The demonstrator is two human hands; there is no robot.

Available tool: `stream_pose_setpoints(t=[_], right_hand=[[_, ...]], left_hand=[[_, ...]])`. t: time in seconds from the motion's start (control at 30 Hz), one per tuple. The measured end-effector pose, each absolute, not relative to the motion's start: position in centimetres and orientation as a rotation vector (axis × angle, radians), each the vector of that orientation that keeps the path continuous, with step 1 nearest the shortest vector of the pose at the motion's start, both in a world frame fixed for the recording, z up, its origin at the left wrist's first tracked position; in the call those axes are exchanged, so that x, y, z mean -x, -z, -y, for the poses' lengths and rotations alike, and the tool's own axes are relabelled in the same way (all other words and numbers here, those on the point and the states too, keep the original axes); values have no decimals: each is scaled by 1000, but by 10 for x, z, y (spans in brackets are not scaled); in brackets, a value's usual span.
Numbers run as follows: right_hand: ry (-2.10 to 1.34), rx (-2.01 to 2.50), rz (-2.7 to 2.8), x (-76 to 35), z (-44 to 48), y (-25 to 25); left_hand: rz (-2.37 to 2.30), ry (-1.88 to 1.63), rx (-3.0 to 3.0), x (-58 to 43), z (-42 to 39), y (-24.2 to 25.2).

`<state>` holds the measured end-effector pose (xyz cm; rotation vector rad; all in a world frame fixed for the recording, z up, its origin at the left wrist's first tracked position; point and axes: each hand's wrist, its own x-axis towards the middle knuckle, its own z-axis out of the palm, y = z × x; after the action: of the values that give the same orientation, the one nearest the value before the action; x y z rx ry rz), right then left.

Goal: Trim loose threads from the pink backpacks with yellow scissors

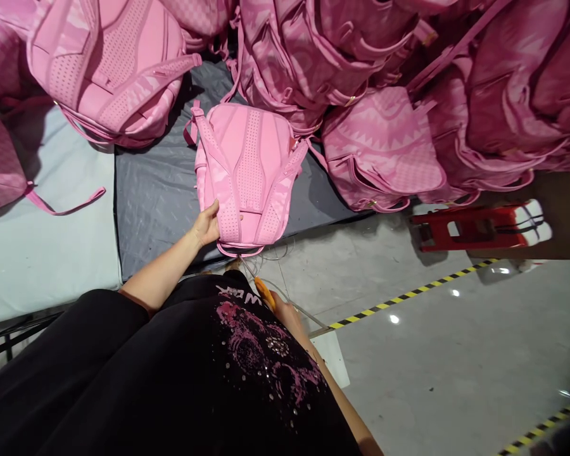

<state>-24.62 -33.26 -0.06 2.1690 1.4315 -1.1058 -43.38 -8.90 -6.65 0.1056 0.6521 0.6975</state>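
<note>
A pink backpack lies with its padded back and shoulder straps facing up, its handle loop toward me. My left hand grips its near left side, thumb on top and the other fingers partly hidden. Close to my body, my right hand is closed around an orange-handled tool. From the handle a thin metal part points toward the backpack's near edge. I cannot make out whether its tip touches the bag. My shirt hides part of my right hand.
Several pink backpacks are piled along the far side and right. Another backpack lies at the left. Grey sheeting covers the surface beneath. On the floor at right are a red cart and yellow-black tape.
</note>
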Motion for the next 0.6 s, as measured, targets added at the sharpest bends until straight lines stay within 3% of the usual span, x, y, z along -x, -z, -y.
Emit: stream_pose_setpoints(t=[0.2, 0.33, 0.43, 0.6], right_hand=[[973, -2067, -1553, 266, 290, 2], [991, -2088, -1510, 261, 300, -1], [1018, -2113, -1425, 253, 309, -3], [1064, -2109, -1405, 248, 319, -7]], left_hand=[[-851, -708, -439, 432, 102, 65], [-1331, -808, -1140, 459, 149, 68], [-1224, -505, -1681, 474, 184, 78], [-1116, -120, -1997, 473, 193, 98]])
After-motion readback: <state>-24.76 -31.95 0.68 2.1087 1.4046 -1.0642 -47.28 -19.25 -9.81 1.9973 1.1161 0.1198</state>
